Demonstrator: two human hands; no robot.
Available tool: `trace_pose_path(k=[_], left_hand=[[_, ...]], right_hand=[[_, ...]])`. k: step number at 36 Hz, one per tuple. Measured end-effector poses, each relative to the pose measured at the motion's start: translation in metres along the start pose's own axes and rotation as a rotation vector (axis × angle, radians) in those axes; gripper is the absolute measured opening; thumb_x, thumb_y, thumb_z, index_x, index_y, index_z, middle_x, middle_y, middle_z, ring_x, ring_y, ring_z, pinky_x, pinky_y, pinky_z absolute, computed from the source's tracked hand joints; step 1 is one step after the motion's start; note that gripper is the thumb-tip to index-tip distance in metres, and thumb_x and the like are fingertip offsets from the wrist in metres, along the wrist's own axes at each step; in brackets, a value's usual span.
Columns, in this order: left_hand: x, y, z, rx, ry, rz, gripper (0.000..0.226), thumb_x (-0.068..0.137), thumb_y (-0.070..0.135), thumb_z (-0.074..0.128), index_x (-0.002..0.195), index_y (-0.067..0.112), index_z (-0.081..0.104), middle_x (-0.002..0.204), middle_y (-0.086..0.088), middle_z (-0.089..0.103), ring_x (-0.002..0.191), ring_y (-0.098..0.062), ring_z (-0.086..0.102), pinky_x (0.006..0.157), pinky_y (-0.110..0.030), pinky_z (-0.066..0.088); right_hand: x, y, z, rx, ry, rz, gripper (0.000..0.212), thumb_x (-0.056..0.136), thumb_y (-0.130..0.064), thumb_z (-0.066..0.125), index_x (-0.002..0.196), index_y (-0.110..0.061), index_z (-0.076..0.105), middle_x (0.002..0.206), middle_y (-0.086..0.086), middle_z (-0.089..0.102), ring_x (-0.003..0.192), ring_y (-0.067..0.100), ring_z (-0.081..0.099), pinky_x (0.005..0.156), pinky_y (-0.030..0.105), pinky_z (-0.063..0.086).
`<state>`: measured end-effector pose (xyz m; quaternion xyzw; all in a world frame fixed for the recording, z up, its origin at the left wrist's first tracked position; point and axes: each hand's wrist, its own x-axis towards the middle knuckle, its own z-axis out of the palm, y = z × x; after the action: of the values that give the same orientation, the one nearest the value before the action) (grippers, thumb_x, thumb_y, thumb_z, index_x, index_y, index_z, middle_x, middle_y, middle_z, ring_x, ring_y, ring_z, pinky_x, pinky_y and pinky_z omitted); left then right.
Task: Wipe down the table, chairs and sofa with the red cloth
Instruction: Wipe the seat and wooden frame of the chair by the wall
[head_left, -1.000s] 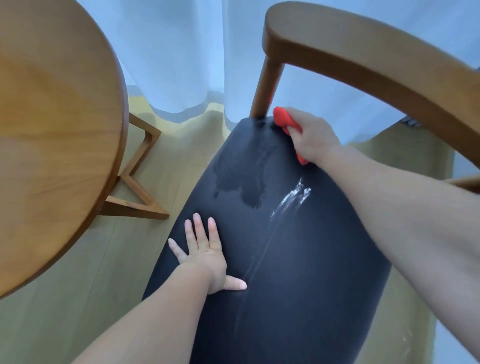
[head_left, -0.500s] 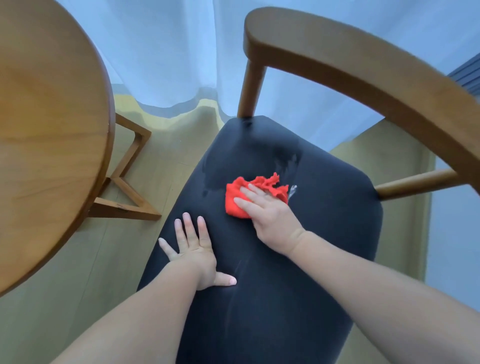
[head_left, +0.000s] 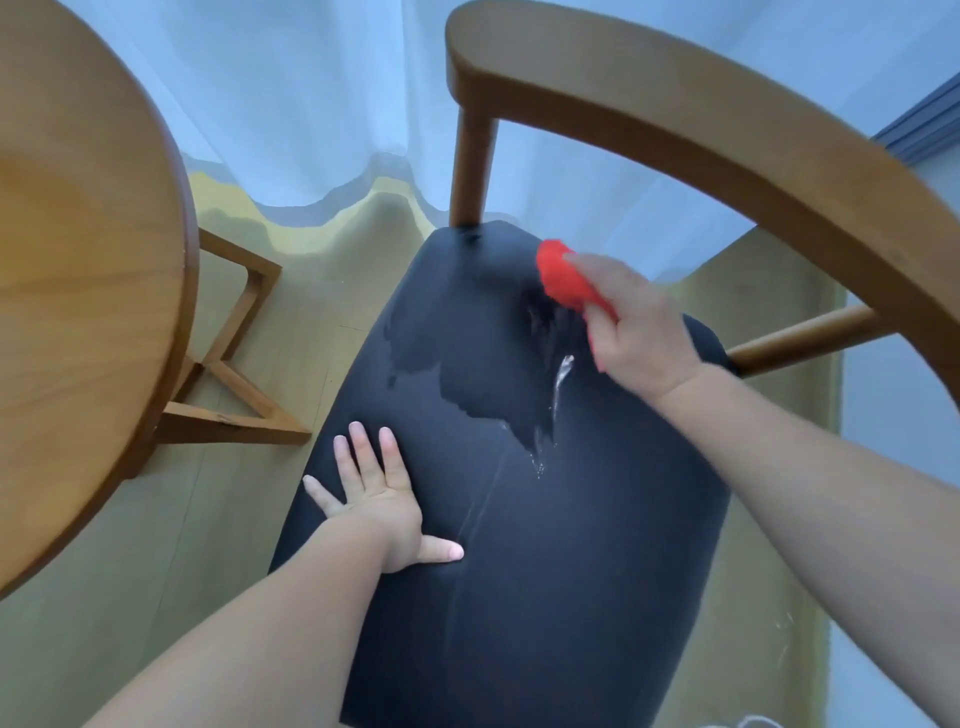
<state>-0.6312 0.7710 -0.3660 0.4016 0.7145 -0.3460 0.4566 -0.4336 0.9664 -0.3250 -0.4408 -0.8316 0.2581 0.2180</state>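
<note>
R grip (head_left: 639, 332) clutches red cloth (head_left: 561, 278) at far edge of chair seat (head_left: 571, 545); L grip (head_left: 384, 509) released, flat on seat.

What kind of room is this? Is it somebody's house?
Probably a room in a home, maybe a dining or sitting corner. It has a round wooden table, a wooden chair with a dark padded seat, and a sheer white curtain hanging behind them.
</note>
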Motion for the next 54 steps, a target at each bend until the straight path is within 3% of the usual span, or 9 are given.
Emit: trace_pose_path(k=[4, 9, 12, 17, 23, 35, 42, 49, 54], left_hand=[[0.001, 0.0, 0.001, -0.003, -0.005, -0.006, 0.158, 0.037, 0.091, 0.06, 0.09, 0.011, -0.066, 0.099, -0.017, -0.071, 0.094, -0.035, -0.064, 0.09, -0.069, -0.025], [0.002, 0.0, 0.001, -0.005, -0.01, -0.011, 0.16, 0.034, 0.091, 0.06, 0.091, 0.011, -0.067, 0.101, -0.017, -0.071, 0.091, -0.034, -0.066, 0.08, -0.067, -0.031], [0.005, 0.0, 0.002, -0.001, -0.011, -0.019, 0.161, 0.031, 0.093, 0.058, 0.092, 0.011, -0.066, 0.103, -0.017, -0.07, 0.091, -0.035, -0.067, 0.079, -0.067, -0.032], [0.005, -0.001, 0.002, -0.01, 0.007, -0.019, 0.161, 0.031, 0.092, 0.059, 0.091, 0.012, -0.067, 0.104, -0.017, -0.07, 0.092, -0.034, -0.066, 0.082, -0.067, -0.03], [0.004, 0.0, 0.003, -0.019, 0.026, -0.012, 0.16, 0.035, 0.092, 0.06, 0.09, 0.011, -0.067, 0.102, -0.017, -0.071, 0.096, -0.035, -0.062, 0.095, -0.07, -0.021], [-0.003, 0.001, 0.002, -0.039, 0.068, 0.009, 0.157, 0.039, 0.091, 0.058, 0.092, 0.011, -0.065, 0.098, -0.016, -0.071, 0.125, -0.037, -0.047, 0.102, -0.068, -0.013], [-0.005, -0.001, 0.004, -0.06, 0.128, 0.029, 0.157, 0.036, 0.091, 0.059, 0.088, 0.013, -0.067, 0.102, -0.014, -0.069, 0.128, -0.036, -0.044, 0.102, -0.068, -0.011], [-0.002, -0.003, 0.006, -0.067, 0.14, 0.027, 0.158, 0.033, 0.093, 0.057, 0.092, 0.013, -0.066, 0.104, -0.014, -0.068, 0.128, -0.036, -0.044, 0.102, -0.069, -0.01], [-0.002, -0.002, 0.005, -0.063, 0.128, 0.02, 0.158, 0.035, 0.093, 0.057, 0.092, 0.013, -0.066, 0.107, -0.015, -0.067, 0.127, -0.037, -0.045, 0.102, -0.069, -0.011]], right_hand=[[0.024, 0.031, -0.015, -0.106, -0.037, 0.114, 0.044, 0.087, -0.005, 0.05, 0.13, -0.011, 0.057, 0.128, 0.011, 0.061, 0.114, 0.031, 0.058, 0.101, 0.034, 0.041], [0.035, 0.05, 0.002, -0.11, -0.214, 0.255, 0.036, 0.093, -0.015, 0.048, 0.126, -0.028, 0.059, 0.123, -0.002, 0.063, 0.112, 0.022, 0.057, 0.097, 0.021, 0.037], [0.026, 0.052, 0.023, -0.089, -0.178, 0.288, 0.034, 0.094, -0.013, 0.049, 0.123, -0.024, 0.06, 0.123, -0.001, 0.062, 0.113, 0.023, 0.054, 0.091, 0.015, 0.03], [0.011, 0.05, 0.033, -0.125, -0.065, 0.246, 0.035, 0.091, -0.008, 0.051, 0.125, -0.015, 0.059, 0.121, 0.006, 0.064, 0.108, 0.033, 0.057, 0.094, 0.029, 0.035], [-0.019, 0.031, 0.037, -0.118, -0.079, 0.194, 0.038, 0.087, 0.0, 0.054, 0.123, -0.008, 0.062, 0.134, 0.013, 0.056, 0.126, 0.033, 0.05, 0.109, 0.041, 0.033], [-0.152, -0.036, 0.057, -0.11, -0.229, -0.008, 0.045, 0.062, 0.018, 0.071, 0.105, 0.005, 0.068, 0.121, 0.025, 0.061, 0.112, 0.047, 0.058, 0.089, 0.066, 0.044], [-0.151, -0.045, 0.031, -0.042, -0.281, -0.063, 0.042, 0.067, 0.017, 0.069, 0.107, 0.002, 0.069, 0.111, 0.018, 0.068, 0.103, 0.036, 0.066, 0.089, 0.051, 0.051], [-0.102, -0.018, -0.01, 0.158, -0.113, 0.259, 0.037, 0.089, 0.003, 0.053, 0.124, -0.006, 0.061, 0.122, 0.009, 0.065, 0.112, 0.025, 0.062, 0.1, 0.042, 0.047], [-0.063, 0.009, -0.039, 0.124, -0.065, 0.336, 0.036, 0.09, -0.011, 0.044, 0.118, -0.025, 0.061, 0.082, -0.014, 0.067, 0.063, 0.008, 0.064, 0.072, 0.032, 0.056]])
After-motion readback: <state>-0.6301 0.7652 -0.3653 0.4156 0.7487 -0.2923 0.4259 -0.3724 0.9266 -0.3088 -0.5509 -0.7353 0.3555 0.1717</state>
